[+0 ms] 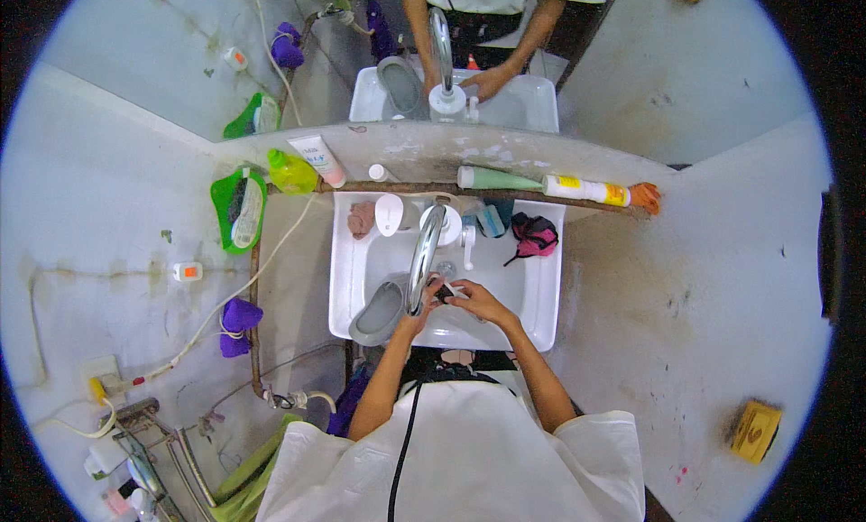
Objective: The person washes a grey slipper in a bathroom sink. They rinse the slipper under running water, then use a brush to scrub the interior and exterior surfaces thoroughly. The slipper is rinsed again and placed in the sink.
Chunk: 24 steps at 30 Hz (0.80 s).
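Both of my hands are low over the white washbasin (pixel 536 328), close together under the curved chrome tap (pixel 428 251). Between their fingers is a small black-and-white item (pixel 445 292), too small to name. The fingers of my left hand (pixel 431 298) are closed on it, partly hidden by the spout. My right hand (pixel 480 303) grips it from the other side. A grey slipper (pixel 379 311) leans in the basin's left side, beside my left hand. Behind the hands, the drain (pixel 446 268) shows in the basin floor.
Along the basin's back lie a pinkish cloth (pixel 361 219), a white oval item (pixel 389 213) and a pink-and-black bundle (pixel 536 237). The ledge holds a yellow-green bottle (pixel 292 172), a pink-and-white tube (pixel 317 160), a green tube (pixel 499 178) and a white-and-yellow tube (pixel 586 190). A mirror (pixel 622 89) rises behind.
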Each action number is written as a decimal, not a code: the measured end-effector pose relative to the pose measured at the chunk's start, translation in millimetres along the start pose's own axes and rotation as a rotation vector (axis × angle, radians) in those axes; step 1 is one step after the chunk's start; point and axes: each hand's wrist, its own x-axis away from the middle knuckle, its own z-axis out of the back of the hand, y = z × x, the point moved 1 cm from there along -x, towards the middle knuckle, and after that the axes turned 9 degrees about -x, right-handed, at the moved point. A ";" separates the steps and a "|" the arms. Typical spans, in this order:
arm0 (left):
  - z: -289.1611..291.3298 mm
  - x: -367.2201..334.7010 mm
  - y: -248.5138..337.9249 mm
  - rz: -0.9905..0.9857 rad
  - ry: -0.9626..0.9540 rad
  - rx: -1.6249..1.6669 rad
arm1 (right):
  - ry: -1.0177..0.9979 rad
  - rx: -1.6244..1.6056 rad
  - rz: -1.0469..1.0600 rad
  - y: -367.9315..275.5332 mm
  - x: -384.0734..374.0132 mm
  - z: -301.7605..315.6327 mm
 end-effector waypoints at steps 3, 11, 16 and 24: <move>-4.2 6.7 16.1 0.027 -0.018 -0.030 | 0.138 0.217 0.236 -9.6 11.9 -15.0; 9.8 14.6 26.7 -0.046 -0.140 -0.094 | 0.268 0.409 0.312 -56.6 18.8 -40.9; 27.0 41.6 67.8 -0.204 -0.194 -0.486 | 0.184 0.392 0.369 -67.5 27.8 -29.7; 30.6 52.6 71.7 -0.332 -0.175 -0.408 | 0.010 0.334 0.360 -82.5 14.4 -33.9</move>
